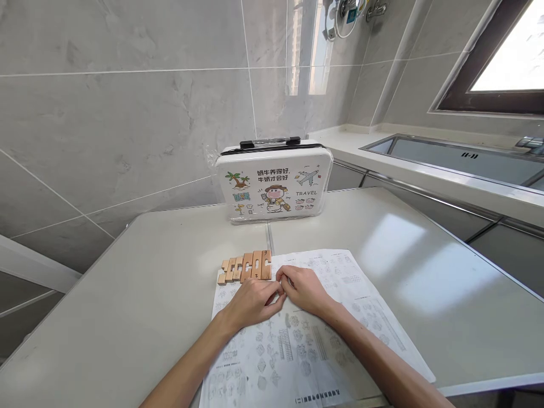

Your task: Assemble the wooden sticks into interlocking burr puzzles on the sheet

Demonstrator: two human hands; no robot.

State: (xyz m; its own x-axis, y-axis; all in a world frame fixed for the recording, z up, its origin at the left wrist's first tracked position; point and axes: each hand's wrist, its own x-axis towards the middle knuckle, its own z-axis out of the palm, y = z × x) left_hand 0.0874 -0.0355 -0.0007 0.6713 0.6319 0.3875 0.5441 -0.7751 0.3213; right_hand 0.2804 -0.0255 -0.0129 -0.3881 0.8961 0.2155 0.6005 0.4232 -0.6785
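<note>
My left hand [256, 302] lies low over the printed sheet, its fingers curled and the thumb bent round toward the fingertips. Close beside it, fingertips almost meeting, my right hand [302, 288] is also closed with bent fingers. I see nothing held in either hand. Just beyond my left hand, a row of several notched wooden puzzle blocks [246, 267] lies side by side, some marked with numbers. The white sheet [293, 340] under both hands carries grey drawings of puzzle pieces and assembled shapes.
A white cartoon-printed case [274, 181] with a black handle stands upright in clear plastic at the table's back, near the tiled wall [127, 113]. To the right, a counter holds a metal sink [446, 156] below a window. The pale table [148, 306] extends on both sides.
</note>
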